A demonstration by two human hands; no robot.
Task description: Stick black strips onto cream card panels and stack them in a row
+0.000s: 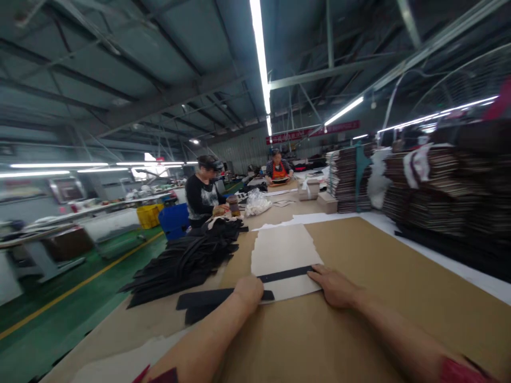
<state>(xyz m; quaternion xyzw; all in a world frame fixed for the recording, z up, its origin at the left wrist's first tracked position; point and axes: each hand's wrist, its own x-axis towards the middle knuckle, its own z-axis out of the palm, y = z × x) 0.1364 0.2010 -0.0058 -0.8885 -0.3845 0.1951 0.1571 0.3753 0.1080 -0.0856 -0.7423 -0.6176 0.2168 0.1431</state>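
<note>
Your black strip (pixel 287 274) lies across the pale sheet (pixel 283 247) on the bench (pixel 96 335), inward from the bench's left edge. Its long axis runs crosswise to that edge, from your left hand (pixel 249 291) to your right hand (pixel 335 286), the right end pointing slightly toward the bench's far end. It is narrow, flat, straight-sided and matte; your left hand hides its left end.

Your left hand is curled knuckles-up, fingers hidden, so you cannot tell whether it grips anything. A second black strip (pixel 203 299) passes under it, one end showing on the sheet, the other pointing to the bench's left edge. Your right hand is loosely spread, its fingertips resting on the first strip's right end.

The sheet has ragged sides and lies on brown board (pixel 359 255). Toward the left edge, a pile of black strips (pixel 183 258) fans out. Tall stacks (pixel 431 191) line the right side. Farther up sit a clear plastic bag (pixel 257 204) and, at the left edge, a co-worker (pixel 199 197) in a dark top.
</note>
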